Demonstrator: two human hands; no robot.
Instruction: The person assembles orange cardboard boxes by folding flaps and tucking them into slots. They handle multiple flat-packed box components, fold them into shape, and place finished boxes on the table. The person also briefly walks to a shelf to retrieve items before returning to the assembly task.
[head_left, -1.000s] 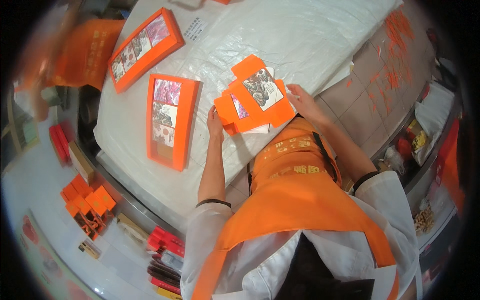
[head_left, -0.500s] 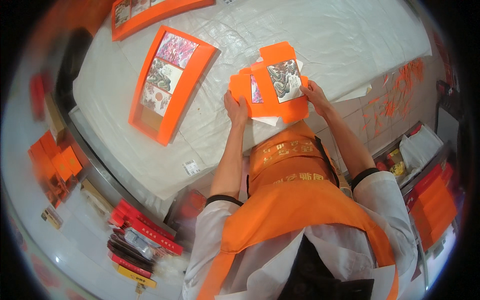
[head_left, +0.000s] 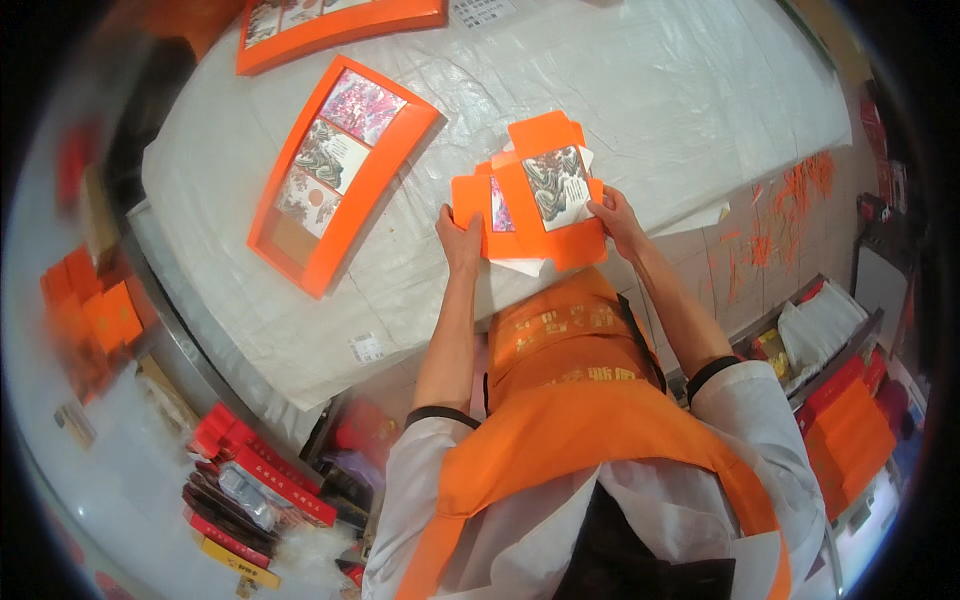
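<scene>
Both hands grip the flat orange carton blank (head_left: 535, 205) at the bench (head_left: 650, 90) near edge: left hand (head_left: 462, 235) on its left flap, right hand (head_left: 612, 215) on its right side. Since a second ago it has slid closer to the body; orange tray (head_left: 340, 170) untouched.

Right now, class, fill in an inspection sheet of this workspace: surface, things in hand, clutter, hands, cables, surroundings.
Surface: table under a creased white sheet.
Things in hand: flat orange carton with picture panels, flaps spread, at the near edge.
Clutter: orange tray of pictures to the left; a second tray at the far edge.
Hands: left hand grips the carton's left flap; right hand holds its right side.
Cables: nothing seen.
Surroundings: red boxes stacked on the floor; orange packs shelved at right.
</scene>
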